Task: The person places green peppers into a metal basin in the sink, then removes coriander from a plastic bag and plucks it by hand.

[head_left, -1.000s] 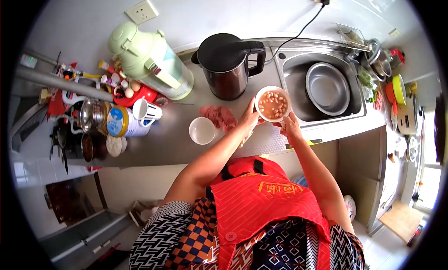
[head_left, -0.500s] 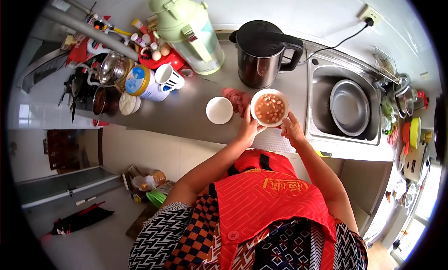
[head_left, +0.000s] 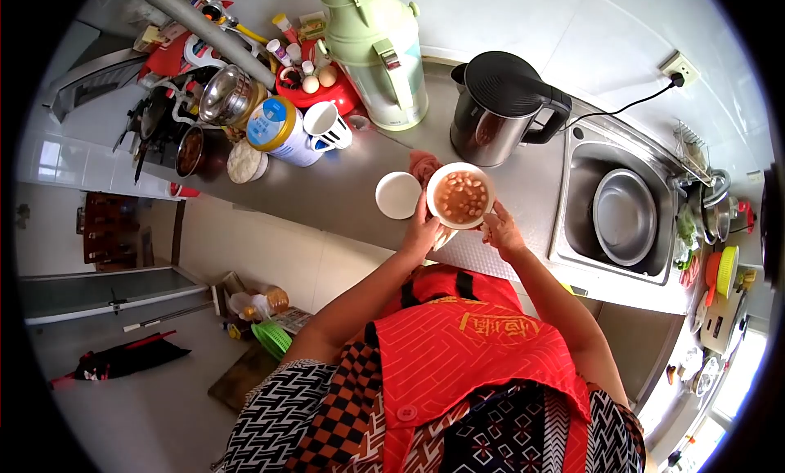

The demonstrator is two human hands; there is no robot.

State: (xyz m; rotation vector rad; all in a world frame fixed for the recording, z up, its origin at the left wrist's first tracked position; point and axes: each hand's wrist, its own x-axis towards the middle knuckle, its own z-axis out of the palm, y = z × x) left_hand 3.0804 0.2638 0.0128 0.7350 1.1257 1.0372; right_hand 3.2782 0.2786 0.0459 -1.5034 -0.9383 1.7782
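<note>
Two hands on the white bowl [head_left: 461, 166] of reddish liquid and nuts: left hand [head_left: 421, 230], fingers curled against one side; right hand [head_left: 503, 230], fingers closed at the other. It's over the tabletop [head_left: 327, 197], beside a second white bowl [head_left: 397, 195]!

My feed is bright: the window [head_left: 742, 375], below and right of the sink [head_left: 593, 158], burns out white. Glare washes the counter edge [head_left: 638, 295] just below the sink; the floor [head_left: 147, 412] well left of it looks dimmer. My lens bows the margins into black.
</note>
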